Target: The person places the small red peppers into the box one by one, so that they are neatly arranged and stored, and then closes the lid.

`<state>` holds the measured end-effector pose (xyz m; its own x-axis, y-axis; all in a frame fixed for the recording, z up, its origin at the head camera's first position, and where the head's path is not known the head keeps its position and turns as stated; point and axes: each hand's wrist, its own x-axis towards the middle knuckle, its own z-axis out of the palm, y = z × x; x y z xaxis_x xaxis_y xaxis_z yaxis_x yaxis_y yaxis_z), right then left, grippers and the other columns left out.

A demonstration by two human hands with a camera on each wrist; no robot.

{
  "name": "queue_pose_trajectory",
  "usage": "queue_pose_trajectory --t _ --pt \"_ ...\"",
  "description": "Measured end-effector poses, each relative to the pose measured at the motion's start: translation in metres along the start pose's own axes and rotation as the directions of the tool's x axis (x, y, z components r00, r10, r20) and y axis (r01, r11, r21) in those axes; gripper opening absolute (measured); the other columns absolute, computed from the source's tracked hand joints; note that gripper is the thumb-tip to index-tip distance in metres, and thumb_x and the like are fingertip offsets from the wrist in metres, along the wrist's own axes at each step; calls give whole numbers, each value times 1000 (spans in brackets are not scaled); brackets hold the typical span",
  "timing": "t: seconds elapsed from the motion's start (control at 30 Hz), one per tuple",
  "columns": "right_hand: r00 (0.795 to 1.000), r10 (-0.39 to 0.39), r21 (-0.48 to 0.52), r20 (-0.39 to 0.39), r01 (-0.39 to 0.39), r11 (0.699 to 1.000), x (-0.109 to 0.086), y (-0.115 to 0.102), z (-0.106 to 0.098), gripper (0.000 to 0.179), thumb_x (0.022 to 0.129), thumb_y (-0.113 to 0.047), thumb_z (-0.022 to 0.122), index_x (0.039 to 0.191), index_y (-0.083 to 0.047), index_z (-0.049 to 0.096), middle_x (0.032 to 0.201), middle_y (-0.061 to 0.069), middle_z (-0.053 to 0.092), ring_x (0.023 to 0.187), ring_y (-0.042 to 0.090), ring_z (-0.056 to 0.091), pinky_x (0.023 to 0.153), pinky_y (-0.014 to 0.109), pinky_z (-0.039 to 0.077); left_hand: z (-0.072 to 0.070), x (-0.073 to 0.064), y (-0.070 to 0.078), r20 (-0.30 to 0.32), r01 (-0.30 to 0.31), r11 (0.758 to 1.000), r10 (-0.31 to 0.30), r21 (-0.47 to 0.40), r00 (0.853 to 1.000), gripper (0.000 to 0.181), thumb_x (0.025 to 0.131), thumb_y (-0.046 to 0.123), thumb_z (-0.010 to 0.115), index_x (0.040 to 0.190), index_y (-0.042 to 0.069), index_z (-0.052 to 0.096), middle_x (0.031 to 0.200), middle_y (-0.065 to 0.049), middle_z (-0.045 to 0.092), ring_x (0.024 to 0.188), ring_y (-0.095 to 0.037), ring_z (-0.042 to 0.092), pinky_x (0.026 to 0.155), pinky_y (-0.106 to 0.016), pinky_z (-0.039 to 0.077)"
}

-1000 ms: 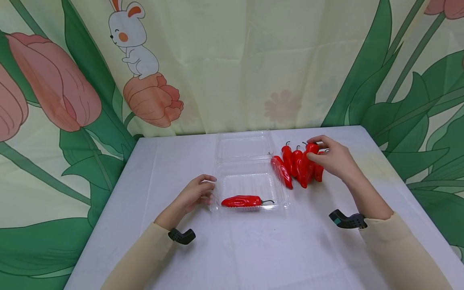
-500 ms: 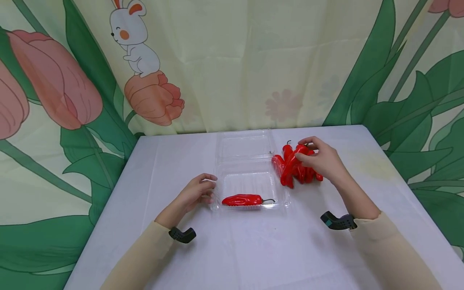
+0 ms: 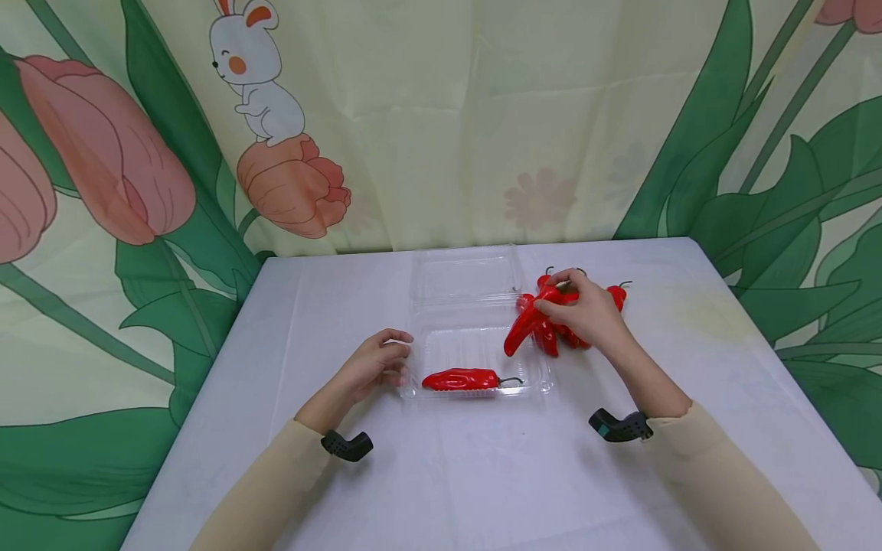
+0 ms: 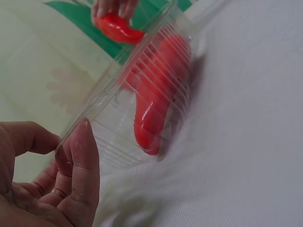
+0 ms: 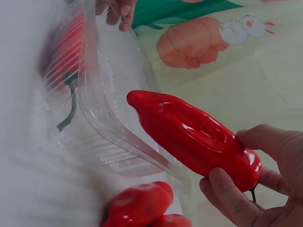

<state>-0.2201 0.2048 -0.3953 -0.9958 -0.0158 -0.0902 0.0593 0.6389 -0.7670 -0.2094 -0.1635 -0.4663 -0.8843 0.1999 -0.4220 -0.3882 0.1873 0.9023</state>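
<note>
My right hand (image 3: 586, 310) grips a red pepper (image 5: 189, 132) near its stem end, with the tip pointing left over the right side of an open clear plastic container (image 3: 455, 348). Inside, along the near wall, lies another red pepper (image 3: 456, 379), its green stem to the right. My left hand (image 3: 375, 361) pinches the container's left rim between thumb and fingers, as the left wrist view shows. Several loose red peppers (image 3: 547, 340) lie on the table just right of the container, partly hidden by my right hand.
The container's lid (image 3: 465, 277) is folded back flat behind it. A white cloth covers the table (image 3: 441, 474). A printed curtain (image 3: 427, 153) with tulips and a rabbit hangs behind the far edge. Each wrist wears a black device (image 3: 347, 446).
My right hand has lifted one pepper from the pile and carried it left toward the container, its tip swinging left. My left hand has stayed at the container's rim.
</note>
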Motion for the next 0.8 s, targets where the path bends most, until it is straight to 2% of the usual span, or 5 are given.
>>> queue_pose_trajectory --t 0.5,0.7,0.8 --pt "996 -74 -34 -54 72 997 5 -7 42 51 91 -33 79 132 -11 59 124 21 67 110 38 64 80 43 64 -1 0 -1 1 2 1000 -2 -7 1000 37 101 17 61 136 8 52 106 -12 59 71 -16 58 61 -22 58" --pt "997 -75 -53 -33 74 996 5 -14 50 47 92 -31 78 131 -12 60 123 20 66 103 36 64 74 39 63 -2 1 -2 3 7 1000 -7 -10 1000 37 101 17 61 136 8 52 104 -10 58 71 -16 58 61 -22 58" --pt "997 -80 -55 -18 79 995 4 -15 52 47 92 -29 77 131 -11 60 124 20 67 105 37 65 77 41 64 -1 0 -3 4 9 1000 -9 -12 1000 37 101 17 60 136 8 52 104 -9 58 71 -16 59 60 -22 58"
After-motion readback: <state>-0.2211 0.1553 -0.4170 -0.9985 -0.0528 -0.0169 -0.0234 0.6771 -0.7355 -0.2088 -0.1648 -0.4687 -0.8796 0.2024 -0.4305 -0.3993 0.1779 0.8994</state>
